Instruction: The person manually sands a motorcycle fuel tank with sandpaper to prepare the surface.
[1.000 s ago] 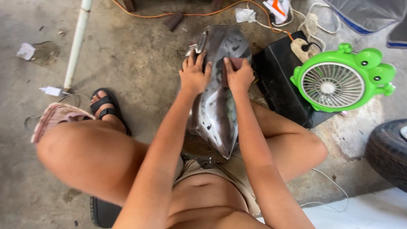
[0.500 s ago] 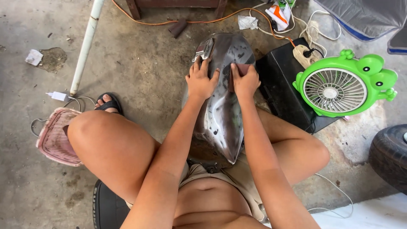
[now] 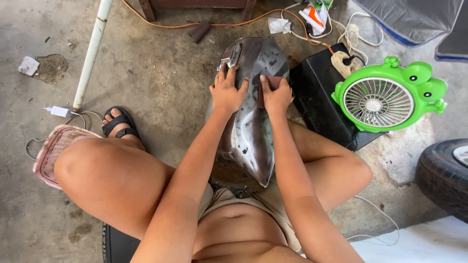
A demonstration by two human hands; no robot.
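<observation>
Tank [image 3: 251, 131] mid-frame between the knees, near end hidden by the lap. Left hand [image 3: 227, 92] flat on its top, fingers spread. Right hand [image 3: 277, 95] presses a sanding pad [image 3: 273, 83], mostly covered. Green fan [image 3: 378, 102] right; tyre [image 3: 446, 178] cut off at the edge.
</observation>
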